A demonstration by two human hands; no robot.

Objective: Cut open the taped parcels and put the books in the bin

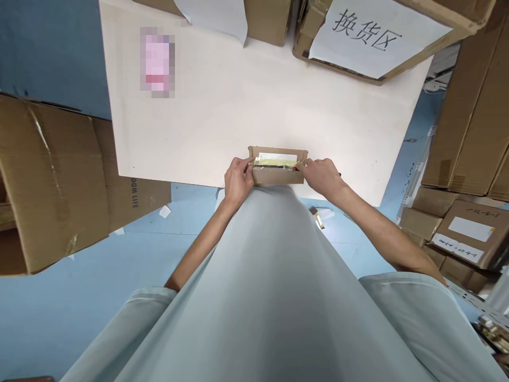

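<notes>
A small brown cardboard box (277,175) sits at the near edge of a white table (222,116). Its top is open and shows clear plastic wrap, something pale yellow and a white strip inside. My left hand (237,179) grips the box's left end with curled fingers. My right hand (321,176) holds the right end, fingers closed on the edge. Both forearms reach forward past my light shirt.
A large cardboard box (47,180) stands on the blue floor at left. An open carton with a white paper sign (374,37) sits at the table's far right. Stacked cartons (465,159) line the right side. A blurred pink item (157,62) lies on the table.
</notes>
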